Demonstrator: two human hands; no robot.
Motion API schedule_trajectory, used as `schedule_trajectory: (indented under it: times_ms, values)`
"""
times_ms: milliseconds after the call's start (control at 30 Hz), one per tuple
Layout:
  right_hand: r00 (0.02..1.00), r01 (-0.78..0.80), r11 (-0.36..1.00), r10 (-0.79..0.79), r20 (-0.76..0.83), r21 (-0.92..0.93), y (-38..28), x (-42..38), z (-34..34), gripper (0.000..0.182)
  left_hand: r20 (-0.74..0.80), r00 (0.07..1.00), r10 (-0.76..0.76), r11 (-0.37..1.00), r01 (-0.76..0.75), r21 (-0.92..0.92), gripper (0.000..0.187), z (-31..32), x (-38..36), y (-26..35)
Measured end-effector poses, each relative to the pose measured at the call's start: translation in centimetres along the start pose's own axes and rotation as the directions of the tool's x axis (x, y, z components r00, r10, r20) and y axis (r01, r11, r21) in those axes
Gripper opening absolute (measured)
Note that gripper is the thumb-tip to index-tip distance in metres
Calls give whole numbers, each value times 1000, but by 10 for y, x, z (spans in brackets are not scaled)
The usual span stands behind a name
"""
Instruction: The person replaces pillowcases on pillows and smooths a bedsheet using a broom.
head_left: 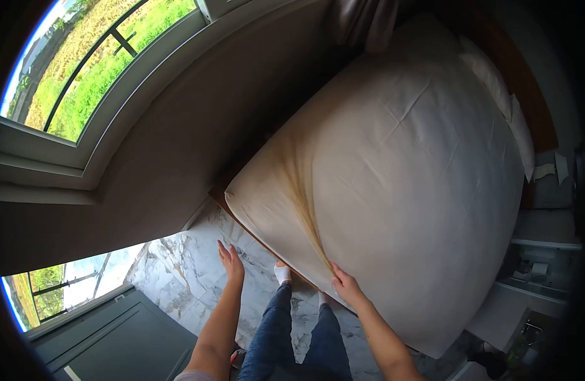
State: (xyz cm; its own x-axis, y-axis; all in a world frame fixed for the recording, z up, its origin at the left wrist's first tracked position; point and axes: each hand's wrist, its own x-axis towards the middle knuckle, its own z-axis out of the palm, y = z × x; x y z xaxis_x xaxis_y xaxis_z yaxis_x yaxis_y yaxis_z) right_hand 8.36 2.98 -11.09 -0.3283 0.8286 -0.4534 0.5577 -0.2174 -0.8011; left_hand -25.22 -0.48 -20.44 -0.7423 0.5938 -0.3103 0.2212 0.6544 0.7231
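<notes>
Right hand (348, 287) has its fingers clamped on the edge of the cream, creased cotton bedsheet (407, 165) — taut folds fan from the grip as it's pulled over the mattress — left hand (231, 261), fingers apart, hangs empty over marble floor (178, 273).

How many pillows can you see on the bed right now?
2: both lie at the head of the bed, against the dark headboard. The farther pillow is toward the window side, the nearer pillow beside the nightstand. Others may be hidden.
</notes>
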Motion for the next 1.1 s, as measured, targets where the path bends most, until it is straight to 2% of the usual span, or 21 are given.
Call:
schedule_trajectory:
  times_ms: [33, 133, 167, 200, 233, 333, 367, 467, 500, 533, 600, 700, 733, 767, 800, 867, 900, 967, 1000, 1067, 1100]
  values:
    - [961, 59, 989, -19, 275, -137, -16, -5, -11, 46, -26, 1000, -3, 1000, 3, -2, 59, -2, 8, 4]
    - [946, 120, 954, -26, 324, -276, -52, -9, -30, 46, -159, 987, 33, 992, -12, 129, 58, -4, 15, 29]
    - [986, 164, 965, -157, 51, -204, -37, -4, -33, 45, -214, 975, 57, 980, -14, 197, 58, -8, 12, 39]
    - [981, -30, 999, 27, -194, -16, -36, 2, -40, 45, -206, 973, 102, 983, -68, 168, 58, -12, 7, 49]
    - [889, -174, 961, 247, -386, 213, -34, 8, -46, 45, -198, 969, 148, 983, -122, 139, 57, -15, 2, 56]
    - [868, -320, 881, 420, -265, 348, -2, 8, -40, 48, -137, 971, 194, 975, -175, 139, 57, -15, -13, 58]
    - [968, -169, 985, 173, -180, 37, 22, -4, -23, 47, -115, 974, 194, 973, -176, 147, 57, -12, -19, 56]
    - [955, 83, 960, -1, 295, -267, -6, -34, -28, 43, -125, 973, 196, 956, -161, 244, 58, -7, -33, 44]
    - [977, 74, 963, -17, 212, -261, -2, -41, -29, 42, -137, 969, 205, 952, -165, 257, 59, -8, -37, 45]
    - [999, 18, 987, -22, -26, -159, 4, -45, -31, 42, -123, 968, 219, 950, -183, 252, 59, -8, -42, 46]
    - [875, -22, 998, 52, -481, 67, 21, -48, -37, 43, -93, 965, 247, 947, -219, 236, 60, -6, -52, 49]
    - [743, -387, 803, 563, -363, 453, 42, -63, -34, 45, -6, 963, 271, 925, -258, 280, 61, -1, -61, 44]
    - [893, -232, 947, 298, -338, 222, 62, -75, -18, 47, 23, 959, 283, 914, -277, 296, 61, 2, -63, 44]
    - [971, -24, 1000, 21, -239, -8, 83, -92, 2, 49, 38, 957, 288, 911, -286, 297, 61, 4, -65, 45]
    - [1000, -15, 993, 17, 14, -118, 80, -106, 8, 47, 52, 955, 292, 909, -293, 297, 61, 7, -68, 47]
    - [984, 174, 933, -151, 96, -314, 64, -123, 6, 45, 67, 945, 320, 897, -325, 298, 61, 11, -76, 53]
    - [995, 45, 969, -65, -74, -245, 59, -130, 0, 45, 69, 937, 343, 889, -347, 297, 61, 13, -80, 59]
    - [914, -177, 983, 147, -379, -45, 58, -140, -13, 45, 92, 914, 396, 869, -405, 285, 62, 18, -91, 63]
    - [722, -143, 989, 90, -686, -20, 76, -138, -16, 45, 112, 898, 426, 856, -440, 271, 62, 21, -97, 64]
    - [473, -128, 879, 461, -751, 459, 98, -140, -27, 44, 149, 875, 461, 832, -484, 272, 62, 26, -108, 66]
    - [549, -217, 861, 497, -672, 459, 106, -145, -23, 45, 167, 871, 463, 823, -492, 285, 62, 29, -116, 65]
